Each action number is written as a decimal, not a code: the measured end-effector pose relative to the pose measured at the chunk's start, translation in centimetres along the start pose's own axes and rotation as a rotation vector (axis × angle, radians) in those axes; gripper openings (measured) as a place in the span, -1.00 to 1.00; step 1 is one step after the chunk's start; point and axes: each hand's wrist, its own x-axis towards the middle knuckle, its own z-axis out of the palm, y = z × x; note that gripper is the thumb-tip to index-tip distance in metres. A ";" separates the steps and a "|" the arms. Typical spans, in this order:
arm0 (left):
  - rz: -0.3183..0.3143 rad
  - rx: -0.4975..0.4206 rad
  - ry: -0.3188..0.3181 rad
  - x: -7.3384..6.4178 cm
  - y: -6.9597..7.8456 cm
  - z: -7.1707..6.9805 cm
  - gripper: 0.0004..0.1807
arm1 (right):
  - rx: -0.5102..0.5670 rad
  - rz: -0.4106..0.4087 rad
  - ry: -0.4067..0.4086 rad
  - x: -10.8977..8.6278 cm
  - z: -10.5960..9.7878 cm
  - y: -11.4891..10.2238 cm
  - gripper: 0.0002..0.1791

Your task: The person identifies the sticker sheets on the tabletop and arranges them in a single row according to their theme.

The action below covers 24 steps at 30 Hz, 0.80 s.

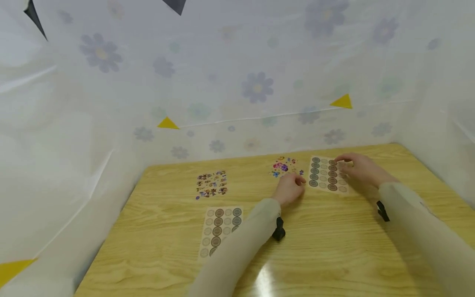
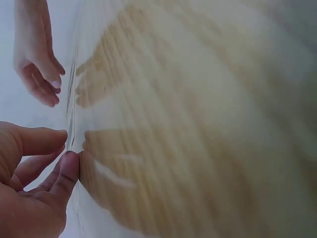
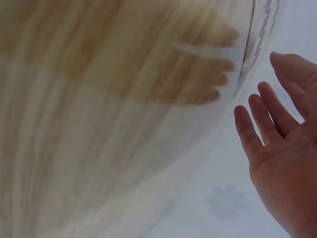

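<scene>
A pale sheet of round, coin-like stickers (image 1: 323, 175) lies flat at the back right of the table. My right hand (image 1: 358, 168) is over its right side, fingers extended; in the right wrist view the right hand (image 3: 287, 144) is spread loosely, with nothing in it. Just left of that sheet, my left hand (image 1: 289, 189) rests low at the table with bent fingers. In the left wrist view the left hand (image 2: 39, 173) has its thumb on the surface and the index fingertip slightly apart from it. Whether it touches the sheet's edge is unclear.
Behind the left hand is a patch of colourful flower stickers (image 1: 283, 166). Small dark figure stickers (image 1: 211, 184) lie at the back left. A second round-sticker sheet (image 1: 211, 222) is partly hidden by the left sleeve. White flowered sheeting (image 1: 230, 82) encloses the wooden table (image 1: 156, 231).
</scene>
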 end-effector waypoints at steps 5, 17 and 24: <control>-0.017 0.020 -0.001 0.5 0.6 0.7 -0.79 | -0.002 0.015 -0.035 1.2 0.7 1.2 -0.44; -0.089 0.126 0.041 1.4 0.9 1.6 -0.85 | 0.003 0.021 -0.022 2.0 1.1 0.7 -0.25; -0.082 0.133 0.032 1.3 0.9 1.7 -0.86 | 0.110 0.050 -0.029 1.8 1.1 0.9 -0.29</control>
